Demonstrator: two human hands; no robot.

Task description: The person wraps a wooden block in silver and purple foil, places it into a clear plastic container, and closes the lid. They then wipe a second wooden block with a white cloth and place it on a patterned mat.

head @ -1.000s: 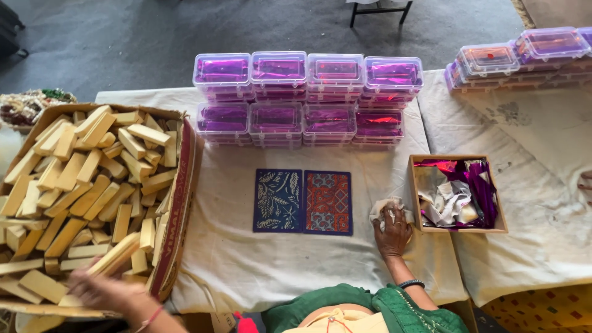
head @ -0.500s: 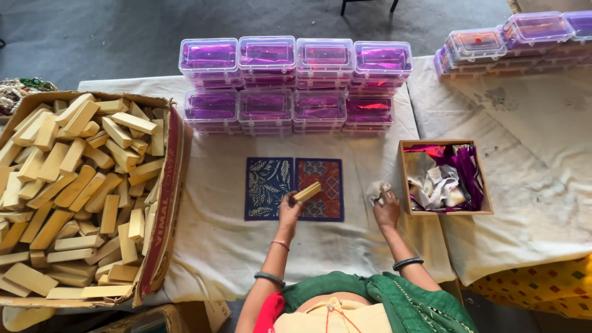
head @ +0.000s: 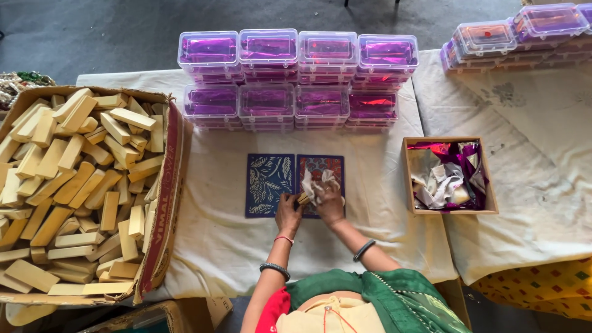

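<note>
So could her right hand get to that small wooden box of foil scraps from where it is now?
Probably yes. The right hand holds a white cloth over the patterned mats, and only bare tablecloth lies between it and the wooden box, whose top is open.

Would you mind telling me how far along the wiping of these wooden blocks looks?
Done: none visibly set aside. In hand: the left hand holds one block while the right hand presses a cloth to it. Left: a carton full of blocks.
</note>
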